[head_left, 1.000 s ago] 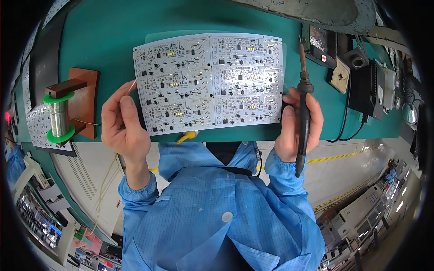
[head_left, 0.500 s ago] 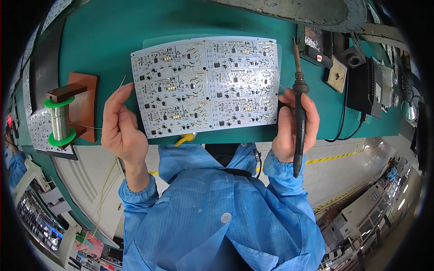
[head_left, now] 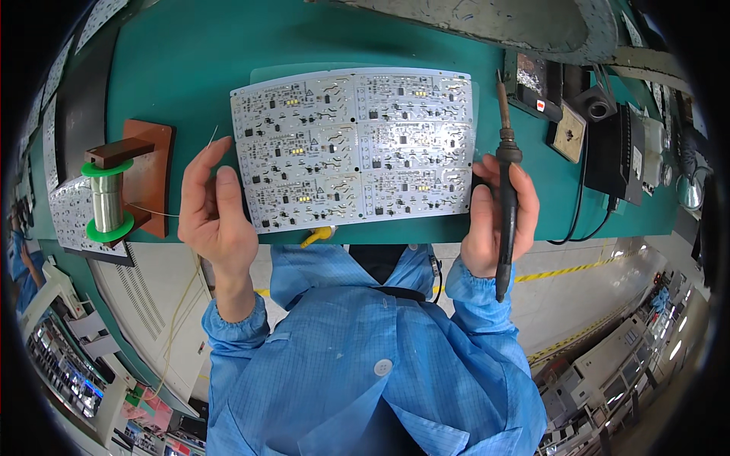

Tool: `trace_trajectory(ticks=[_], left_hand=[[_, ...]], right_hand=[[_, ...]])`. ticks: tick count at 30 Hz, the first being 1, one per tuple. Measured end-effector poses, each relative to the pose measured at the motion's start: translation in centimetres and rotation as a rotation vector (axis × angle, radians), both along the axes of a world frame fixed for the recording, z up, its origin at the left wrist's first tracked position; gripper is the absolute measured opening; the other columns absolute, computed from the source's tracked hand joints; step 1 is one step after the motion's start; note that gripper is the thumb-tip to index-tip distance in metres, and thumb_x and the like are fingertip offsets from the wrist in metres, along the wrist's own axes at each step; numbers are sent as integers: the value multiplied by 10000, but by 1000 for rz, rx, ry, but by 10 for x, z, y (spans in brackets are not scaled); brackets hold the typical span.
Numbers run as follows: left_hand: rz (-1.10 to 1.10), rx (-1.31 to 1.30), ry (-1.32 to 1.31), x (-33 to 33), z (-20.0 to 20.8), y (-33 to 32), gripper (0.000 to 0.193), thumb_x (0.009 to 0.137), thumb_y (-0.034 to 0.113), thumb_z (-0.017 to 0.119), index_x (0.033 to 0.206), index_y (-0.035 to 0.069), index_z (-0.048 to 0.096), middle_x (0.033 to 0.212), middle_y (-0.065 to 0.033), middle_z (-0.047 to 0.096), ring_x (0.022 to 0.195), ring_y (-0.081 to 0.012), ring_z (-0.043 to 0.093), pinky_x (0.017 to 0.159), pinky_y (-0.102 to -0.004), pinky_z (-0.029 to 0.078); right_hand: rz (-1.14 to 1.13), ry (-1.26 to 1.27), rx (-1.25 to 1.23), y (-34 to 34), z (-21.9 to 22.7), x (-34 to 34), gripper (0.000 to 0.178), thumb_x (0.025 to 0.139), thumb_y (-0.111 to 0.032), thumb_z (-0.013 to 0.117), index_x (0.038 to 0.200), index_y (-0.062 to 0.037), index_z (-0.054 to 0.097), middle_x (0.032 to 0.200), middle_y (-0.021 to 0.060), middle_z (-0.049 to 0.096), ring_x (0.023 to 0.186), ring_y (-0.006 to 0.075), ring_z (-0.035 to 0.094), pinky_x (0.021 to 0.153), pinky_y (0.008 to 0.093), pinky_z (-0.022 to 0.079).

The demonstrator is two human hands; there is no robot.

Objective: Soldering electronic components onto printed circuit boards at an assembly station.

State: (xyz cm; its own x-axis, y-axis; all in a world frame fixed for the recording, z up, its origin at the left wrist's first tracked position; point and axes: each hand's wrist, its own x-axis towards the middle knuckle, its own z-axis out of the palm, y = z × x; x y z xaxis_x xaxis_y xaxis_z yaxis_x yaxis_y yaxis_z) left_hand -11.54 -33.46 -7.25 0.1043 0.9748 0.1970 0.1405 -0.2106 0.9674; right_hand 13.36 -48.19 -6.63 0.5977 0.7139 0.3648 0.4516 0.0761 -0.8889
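A white panel of printed circuit boards [head_left: 353, 152], set with small black and yellow parts, lies between my hands on the green mat. My left hand [head_left: 217, 209] is at the panel's left edge, thumb raised apart from the fingers. Solder wire [head_left: 214, 135] pokes out past its index finger, and the strand runs back to a green-flanged spool [head_left: 109, 200]. My right hand [head_left: 502, 216] holds a soldering iron [head_left: 507, 197] upright, its tip pointing away from me. The fingertips of that hand are beside the panel's right edge; whether they touch it I cannot tell.
The spool sits on a brown stand [head_left: 161, 171]. At the back right are a dark solder tray [head_left: 536, 76], a sponge holder [head_left: 568, 133] and a black soldering station [head_left: 614, 152] with a cable. A grey metal arm [head_left: 517, 26] crosses overhead. A yellow clip [head_left: 318, 236] lies at the front edge.
My left thumb has lifted away from the fingers. In the picture, the panel, both hands and the mat have shifted slightly right and down. The iron stays in my right hand.
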Motion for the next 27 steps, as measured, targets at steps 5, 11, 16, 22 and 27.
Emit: trace_trajectory(ticks=[5,11,16,22,27], left_hand=[[2,-39,85,0,5,0,270,959,-19,529,1211,-60,613,1229,-123,610,950,-114,627,776,-227,509],[-57,212,350,4,7,12,228,936,57,594,1124,-53,662,1230,-152,616,948,-158,651,779,-241,517],[-51,-105,324,11,20,5,252,875,119,684,1066,-45,673,1256,-163,581,921,-193,612,785,-297,498],[-6,469,404,8,44,-10,439,764,44,744,1160,-39,573,1393,-252,425,1182,-313,495,952,-438,436],[-147,559,-49,2,53,-6,465,887,132,693,1231,-19,419,1345,-322,418,931,-328,671,802,-426,566]], right_hand=[[10,3,29,3,-1,-2,473,877,134,527,1336,38,465,1218,250,579,1103,298,633,975,412,498],[35,-23,8,2,-2,-1,520,855,136,573,1352,43,450,1214,246,583,1132,323,621,995,424,486],[30,-21,-21,1,-6,0,569,822,146,617,1354,29,449,1238,245,571,1149,335,617,989,422,498],[-45,17,236,3,4,-6,657,790,163,647,1379,-19,418,1368,256,459,1164,360,603,964,461,531],[-72,125,438,20,10,-16,664,929,-411,660,1408,-52,372,1361,244,486,1241,353,540,962,522,527]])
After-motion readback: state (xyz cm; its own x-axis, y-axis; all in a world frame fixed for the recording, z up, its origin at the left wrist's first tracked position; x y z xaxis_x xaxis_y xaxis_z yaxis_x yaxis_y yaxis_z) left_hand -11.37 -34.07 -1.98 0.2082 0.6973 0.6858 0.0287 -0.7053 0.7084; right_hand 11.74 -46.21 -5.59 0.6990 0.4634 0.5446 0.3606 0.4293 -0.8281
